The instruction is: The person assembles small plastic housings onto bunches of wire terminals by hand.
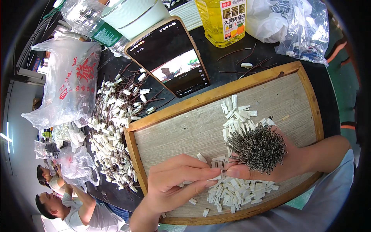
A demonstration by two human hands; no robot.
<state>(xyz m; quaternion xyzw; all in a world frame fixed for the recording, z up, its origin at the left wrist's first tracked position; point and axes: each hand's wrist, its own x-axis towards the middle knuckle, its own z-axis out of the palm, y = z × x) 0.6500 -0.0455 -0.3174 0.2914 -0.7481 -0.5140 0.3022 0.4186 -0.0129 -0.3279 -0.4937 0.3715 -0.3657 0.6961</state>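
My right hand [288, 154] is closed around a thick bundle of wires [259, 149], whose crimped metal terminal ends face up. Its thumb and fingertips reach toward my left hand [176, 179]. Between the pinched thumb and forefinger of that left hand is a small white connector housing [217, 177], close to the right thumb. Fingers partly cover the housing, so I cannot tell whether a wire sits in it. Beneath both hands, loose white connector housings [241, 195] lie piled in a wood-framed tray [185, 101], with more behind the bundle.
Left of the tray is a heap of white connectors on dark wires [112, 135]. A phone [170, 58] with a lit screen leans beyond the tray, near a yellow drink bottle [222, 23]. Plastic bags [67, 77] flank the table. Two people [73, 208] sit at the left.
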